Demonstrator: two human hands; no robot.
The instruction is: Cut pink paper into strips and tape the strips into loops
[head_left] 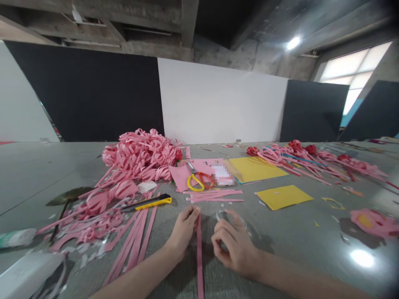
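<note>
My left hand [185, 227] pinches the top end of a long pink strip [200, 257], which runs down toward the bottom edge of the view. To its right, my right hand [229, 238] is curled with thumb and fingers drawn together. A pale roll of tape [222, 214] shows behind its fingers, partly hidden by them; its exact hold is unclear. Above the hands, several cut pink strips [215, 195] lie on the grey surface. Scissors [199, 181] with yellow and red handles rest on pink paper [181, 176].
A large heap of pink paper loops [143, 155] is at the left, near a yellow cutter [153, 202] and loose strips [134, 243]. Yellow sheets [284, 197] lie at the right, with pink flowers [372, 223] beyond. A white box [31, 274] sits at lower left.
</note>
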